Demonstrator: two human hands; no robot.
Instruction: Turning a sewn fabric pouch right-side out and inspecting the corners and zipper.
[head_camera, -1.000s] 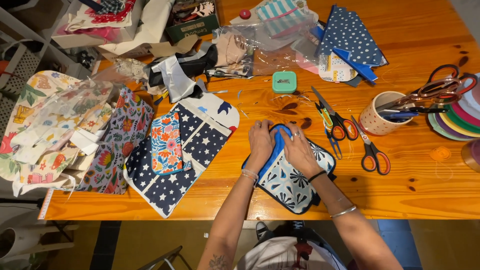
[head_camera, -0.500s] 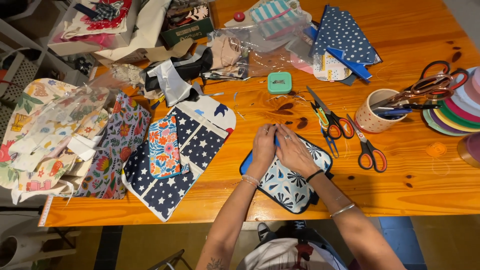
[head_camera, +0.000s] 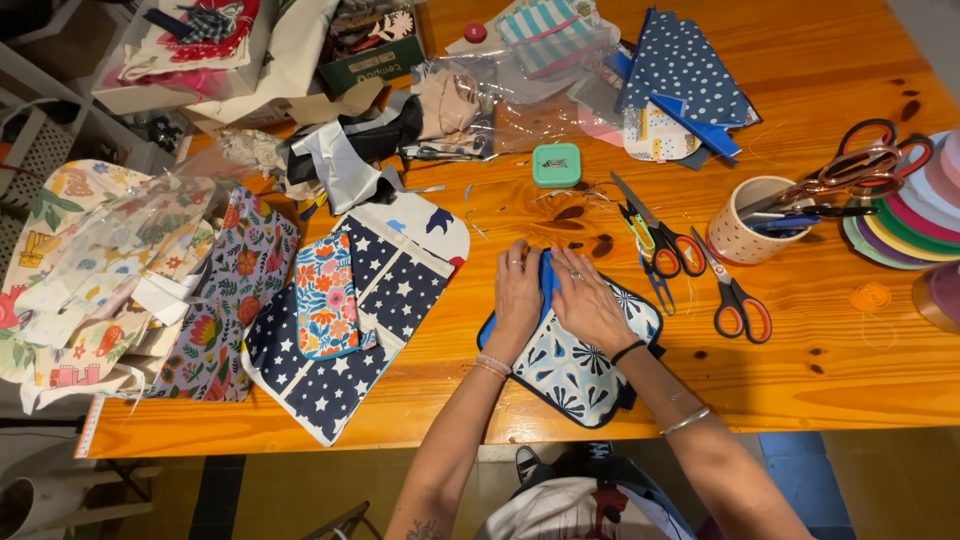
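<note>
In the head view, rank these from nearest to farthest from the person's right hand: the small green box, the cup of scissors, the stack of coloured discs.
From the right hand:
1. Small green box, up the table, slightly left.
2. Cup of scissors, to the right, plainly farther.
3. Stack of coloured discs, at the table's right edge.

Bare wooden tabletop (head_camera: 860, 370) lies open right of the patterned blue-and-white fabric pouch (head_camera: 575, 365), up to the red-handled scissors (head_camera: 735, 300). Leftward, the navy star-print fabric piece (head_camera: 350, 340) lies near. Ahead, a small green box (head_camera: 556, 165) and green-handled scissors (head_camera: 650, 235) crowd the way.
</note>
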